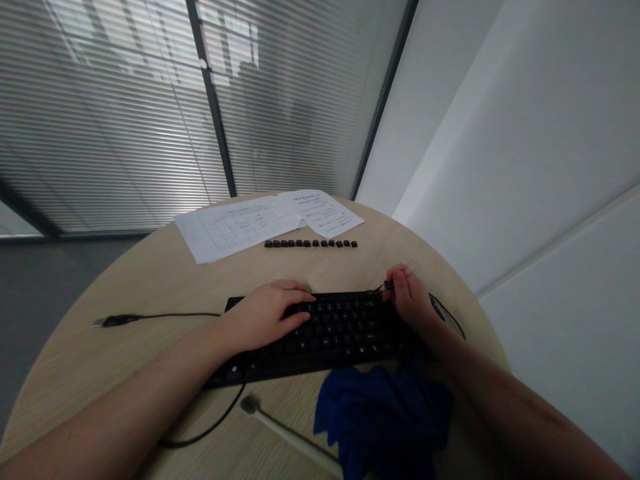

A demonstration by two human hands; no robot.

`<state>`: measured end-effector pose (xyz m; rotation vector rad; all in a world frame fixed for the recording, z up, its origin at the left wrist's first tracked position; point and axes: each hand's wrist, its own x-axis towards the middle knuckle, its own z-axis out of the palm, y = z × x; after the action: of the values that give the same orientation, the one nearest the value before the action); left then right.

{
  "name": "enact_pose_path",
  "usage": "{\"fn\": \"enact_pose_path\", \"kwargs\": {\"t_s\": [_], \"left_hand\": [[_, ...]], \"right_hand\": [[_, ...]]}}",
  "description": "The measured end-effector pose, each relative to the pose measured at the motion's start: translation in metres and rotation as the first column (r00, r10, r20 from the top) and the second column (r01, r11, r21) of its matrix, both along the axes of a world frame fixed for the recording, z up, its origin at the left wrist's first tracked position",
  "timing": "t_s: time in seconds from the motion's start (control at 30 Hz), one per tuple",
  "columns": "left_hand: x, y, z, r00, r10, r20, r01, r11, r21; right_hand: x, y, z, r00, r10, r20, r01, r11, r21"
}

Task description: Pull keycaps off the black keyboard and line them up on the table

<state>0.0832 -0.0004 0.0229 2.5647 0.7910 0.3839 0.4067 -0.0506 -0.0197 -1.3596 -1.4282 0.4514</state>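
Observation:
A black keyboard point(330, 333) lies on the round wooden table point(150, 280). My left hand point(270, 313) rests flat on the keyboard's left half, fingers stretched over the keys. At the keyboard's far right corner my right hand point(407, 293) is closed in a pinch on a small black keycap point(389, 285), with a thin wire tool sticking out beside the fingers. A row of several loose black keycaps point(311, 244) sits behind the keyboard.
Printed paper sheets point(265, 223) lie at the table's far edge. A blue cloth point(385, 413) and a slim brush-like stick point(285, 430) lie in front of the keyboard. The keyboard's cable ends in a USB plug point(117, 321) at left. Glass wall with blinds behind.

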Motion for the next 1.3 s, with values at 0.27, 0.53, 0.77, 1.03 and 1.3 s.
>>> {"fn": "enact_pose_path", "kwargs": {"t_s": [0.27, 0.53, 0.77, 1.03, 1.3], "left_hand": [[0.000, 0.000, 0.000, 1.000, -0.006, 0.009, 0.006, 1.000, 0.001], [0.002, -0.004, 0.004, 0.999, 0.030, 0.029, -0.031, 0.999, 0.032], [0.011, -0.025, 0.019, 0.955, 0.187, 0.230, -0.139, 0.968, -0.210], [0.020, -0.031, 0.010, 0.919, 0.273, 0.286, -0.092, 0.851, -0.517], [0.019, -0.028, 0.015, 0.893, 0.327, 0.309, -0.090, 0.804, -0.588]], "right_hand": [[-0.002, 0.005, 0.003, 0.986, -0.004, -0.164, 0.013, 0.999, 0.051], [-0.013, -0.011, 0.015, 0.975, 0.192, -0.114, -0.175, 0.973, 0.149], [-0.026, -0.037, 0.027, 0.905, 0.376, 0.201, -0.412, 0.892, 0.186], [-0.052, -0.046, 0.042, 0.763, 0.375, 0.526, -0.586, 0.746, 0.318], [-0.053, -0.048, 0.040, 0.726, 0.365, 0.583, -0.597, 0.756, 0.270]]}}
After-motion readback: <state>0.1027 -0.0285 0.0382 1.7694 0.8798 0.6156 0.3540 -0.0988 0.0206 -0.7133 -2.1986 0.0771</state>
